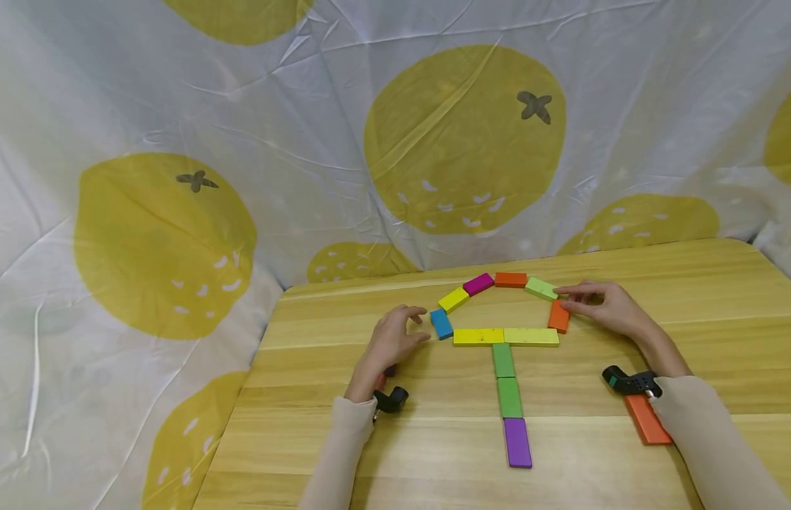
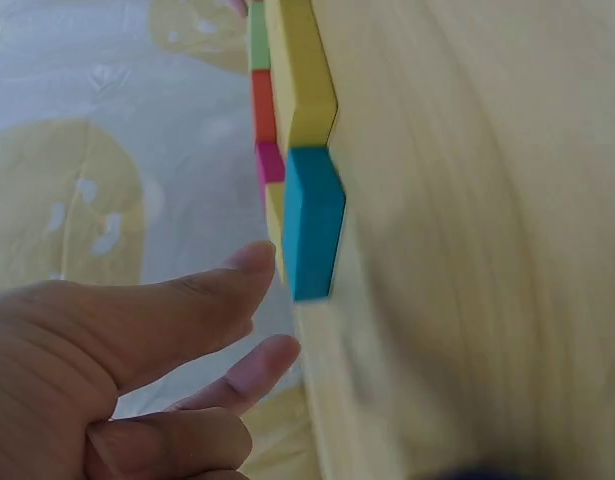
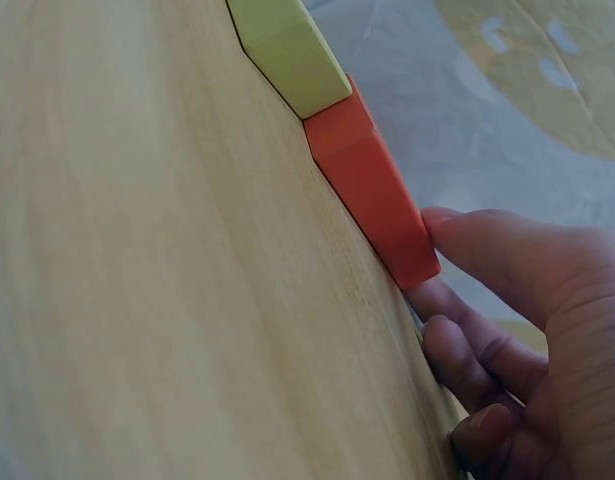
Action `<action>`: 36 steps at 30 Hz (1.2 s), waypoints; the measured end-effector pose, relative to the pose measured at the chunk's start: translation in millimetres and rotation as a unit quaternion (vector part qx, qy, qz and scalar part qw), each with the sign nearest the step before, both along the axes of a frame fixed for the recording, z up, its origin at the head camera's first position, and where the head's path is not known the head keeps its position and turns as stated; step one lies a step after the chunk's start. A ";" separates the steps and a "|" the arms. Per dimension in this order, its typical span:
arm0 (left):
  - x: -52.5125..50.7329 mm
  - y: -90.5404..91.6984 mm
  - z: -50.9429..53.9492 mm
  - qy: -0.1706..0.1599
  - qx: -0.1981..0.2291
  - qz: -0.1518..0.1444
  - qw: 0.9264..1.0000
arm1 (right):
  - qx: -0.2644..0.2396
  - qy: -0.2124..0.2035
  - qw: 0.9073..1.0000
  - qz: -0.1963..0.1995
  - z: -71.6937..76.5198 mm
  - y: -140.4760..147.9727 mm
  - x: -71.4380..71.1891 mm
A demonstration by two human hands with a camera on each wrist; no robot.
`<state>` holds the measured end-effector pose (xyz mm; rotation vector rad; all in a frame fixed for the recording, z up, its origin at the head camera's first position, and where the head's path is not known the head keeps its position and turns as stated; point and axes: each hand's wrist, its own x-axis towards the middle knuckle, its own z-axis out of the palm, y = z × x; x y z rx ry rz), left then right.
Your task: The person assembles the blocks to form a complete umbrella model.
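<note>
Flat coloured wooden blocks lie on the table in an umbrella-like outline. My left hand (image 1: 395, 336) hovers beside the blue block (image 1: 441, 324), thumb and fingers apart with nothing between them. My right hand (image 1: 602, 304) is at the arch's right end. Its thumb touches the orange block (image 3: 377, 200), while a fingertip reaches the light green block (image 1: 541, 288). Further round the arch lie a red-orange block (image 1: 511, 280), a magenta block (image 1: 478, 285) and a yellow block (image 1: 453, 299). Below them, a bright yellow block (image 1: 478, 337) and a pale yellow block (image 1: 531, 337) form a straight bar.
Two green blocks, an upper green block (image 1: 504, 360) and a lower green block (image 1: 509, 397), run down to a purple block (image 1: 518, 443). Another orange block (image 1: 647, 419) lies by the right sleeve. A lemon-patterned cloth (image 1: 293, 142) hangs behind the wooden table (image 1: 434, 453).
</note>
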<state>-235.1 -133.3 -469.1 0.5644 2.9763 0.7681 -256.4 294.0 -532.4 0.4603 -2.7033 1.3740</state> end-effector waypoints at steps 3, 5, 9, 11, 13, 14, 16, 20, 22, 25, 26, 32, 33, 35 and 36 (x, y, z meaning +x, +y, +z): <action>11.2 -19.6 4.3 0.014 -0.001 0.007 1.000 | 0.000 -0.004 1.000 0.000 0.4 -0.5 1.1; 19.5 -33.3 5.5 0.015 -0.001 0.014 1.000 | 0.001 -0.005 1.000 -0.002 0.4 -0.2 1.8; 37.4 -57.3 5.1 0.005 -0.007 0.024 1.000 | 0.004 -0.007 1.000 -0.004 0.1 1.6 3.0; 45.2 -66.4 4.2 -0.007 -0.013 0.028 0.999 | 0.005 -0.008 1.000 -0.005 -0.3 2.9 3.5; 50.8 -73.3 2.8 -0.015 -0.015 0.030 0.999 | 0.006 -0.007 1.000 -0.007 -0.5 4.1 3.9; 52.6 -76.2 1.8 -0.016 -0.015 0.030 0.999 | 0.007 -0.007 1.000 -0.008 -0.6 4.7 4.2; 54.0 -80.9 -0.4 -0.015 -0.015 0.027 0.999 | 0.008 -0.005 1.000 -0.010 -0.9 5.8 4.4; 52.0 -89.4 -5.7 -0.006 -0.004 0.013 1.000 | 0.011 -0.007 1.000 -0.008 -1.7 7.1 4.7; 51.4 -93.6 -6.9 -0.010 0.005 0.007 1.000 | 0.013 -0.010 1.000 -0.004 -1.5 7.4 4.6; 51.7 -98.6 -7.6 -0.015 0.014 0.006 1.000 | 0.020 -0.018 1.000 0.003 0.1 7.9 4.7; 51.7 -99.7 -7.8 -0.016 0.016 0.007 1.000 | 0.022 -0.019 1.000 0.006 0.9 8.0 4.6; 50.4 -102.4 -9.6 -0.016 0.020 0.018 1.000 | 0.017 -0.012 0.999 0.025 3.1 7.1 3.0; 50.1 -102.9 -10.2 -0.015 0.020 0.020 0.999 | 0.016 -0.009 0.999 0.027 3.2 6.7 2.7; 49.7 -104.3 -11.5 -0.014 0.020 0.021 0.999 | 0.016 -0.005 0.999 0.027 3.8 5.9 2.8; 49.8 -104.8 -11.9 -0.013 0.020 0.022 0.999 | 0.017 -0.004 0.999 0.027 3.8 5.6 2.8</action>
